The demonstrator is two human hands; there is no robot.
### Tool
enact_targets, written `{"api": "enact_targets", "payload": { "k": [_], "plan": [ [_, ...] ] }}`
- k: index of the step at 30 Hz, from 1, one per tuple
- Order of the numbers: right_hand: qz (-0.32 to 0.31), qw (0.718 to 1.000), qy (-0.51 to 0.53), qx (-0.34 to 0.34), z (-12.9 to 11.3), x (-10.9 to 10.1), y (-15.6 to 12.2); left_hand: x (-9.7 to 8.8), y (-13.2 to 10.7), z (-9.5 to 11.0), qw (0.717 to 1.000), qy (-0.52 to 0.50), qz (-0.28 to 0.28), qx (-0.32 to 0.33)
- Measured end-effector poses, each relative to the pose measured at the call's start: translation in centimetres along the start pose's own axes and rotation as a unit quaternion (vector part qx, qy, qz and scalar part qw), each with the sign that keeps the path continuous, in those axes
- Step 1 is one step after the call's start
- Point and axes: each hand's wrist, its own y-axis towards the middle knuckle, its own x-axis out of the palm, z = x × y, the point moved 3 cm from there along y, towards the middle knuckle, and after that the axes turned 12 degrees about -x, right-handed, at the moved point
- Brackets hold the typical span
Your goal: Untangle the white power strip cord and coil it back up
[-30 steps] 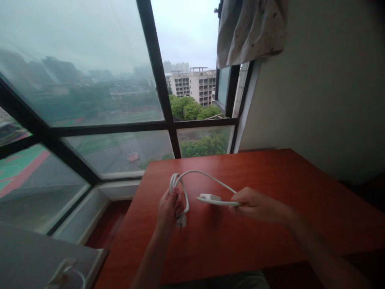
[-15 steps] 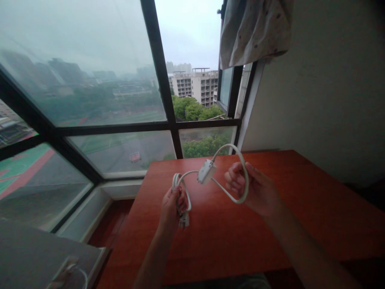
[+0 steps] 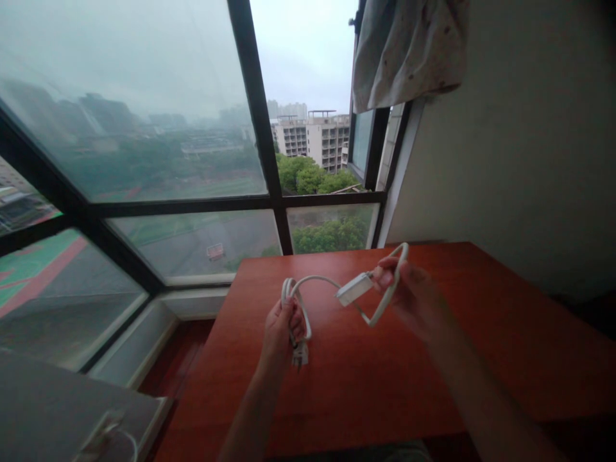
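Observation:
A white power cord [image 3: 315, 278] runs between my two hands above the table. My left hand [image 3: 283, 327] is closed around several coils of it, and a plug with metal prongs [image 3: 300, 353] hangs below those fingers. Partway along the cord is a white rectangular block [image 3: 355, 289], tilted, in the air beside my right hand. My right hand [image 3: 409, 289] grips the cord close to the block's right end, with a loop of cord standing up around its fingers. The exact fingertip contact is partly hidden by the loop.
The reddish-brown wooden table [image 3: 366, 385] lies under both hands. Behind it are dark-framed windows [image 3: 276, 199], one of them open, with a curtain [image 3: 409, 58] at upper right. A wall socket with a white cable [image 3: 108, 433] is at lower left.
The white block has moved right and turned toward my right hand, whose fingers now meet the cord at its end. The loop has narrowed. My left hand has shifted slightly right.

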Motion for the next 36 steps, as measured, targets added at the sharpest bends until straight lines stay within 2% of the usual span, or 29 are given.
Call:
{"api": "enact_targets", "payload": {
  "k": [3, 6, 10, 13, 18, 20, 23, 28, 30, 32, 34, 36],
  "plan": [
    [0.045, 0.999, -0.014, -0.025, -0.9, -0.8, 0.4, -0.2, 0.0, 0.4, 1.000, -0.006, -0.015, 0.004],
    [0.044, 0.999, -0.027, -0.016, -1.6, -1.2, 0.6, -0.4, 0.2, 0.5, 0.998, -0.035, -0.056, -0.009],
    [0.068, 0.997, -0.022, -0.035, -1.7, -1.8, 0.9, -0.6, 1.0, -0.7, 0.990, -0.088, -0.097, -0.055],
    [0.078, 0.996, -0.048, -0.002, -0.5, -2.6, 1.0, -0.9, 1.5, -1.8, 0.984, -0.120, -0.104, -0.076],
    [0.048, 0.991, -0.084, 0.088, 2.7, -2.9, 0.0, -1.5, 1.7, -2.3, 0.980, -0.139, -0.113, -0.089],
    [0.019, 0.990, -0.091, 0.108, 3.8, -2.2, -0.6, -1.5, 1.7, -2.3, 0.981, -0.131, -0.112, -0.092],
    [-0.051, 0.984, -0.116, 0.122, 5.3, 0.1, -1.4, -0.8, 1.7, -2.3, 0.985, -0.095, -0.104, -0.095],
    [-0.153, 0.970, -0.170, 0.086, 7.8, 4.7, -2.3, 1.4, 1.2, -2.5, 0.997, 0.000, -0.041, -0.065],
    [-0.171, 0.949, -0.262, 0.050, 8.5, 6.2, -2.5, 1.9, 0.9, -2.4, 0.998, 0.006, -0.018, -0.053],
    [-0.189, 0.905, -0.380, 0.016, 8.9, 7.4, -2.9, 1.6, 0.7, -2.2, 0.999, -0.002, 0.005, -0.050],
    [-0.226, 0.855, -0.467, -0.001, 9.3, 8.6, -3.3, 0.7, 0.5, -2.1, 0.998, -0.008, 0.028, -0.059],
    [-0.280, 0.821, -0.498, -0.002, 9.7, 9.7, -3.9, -0.8, 0.4, -2.1, 0.996, -0.010, 0.051, -0.075]
  ]
}}
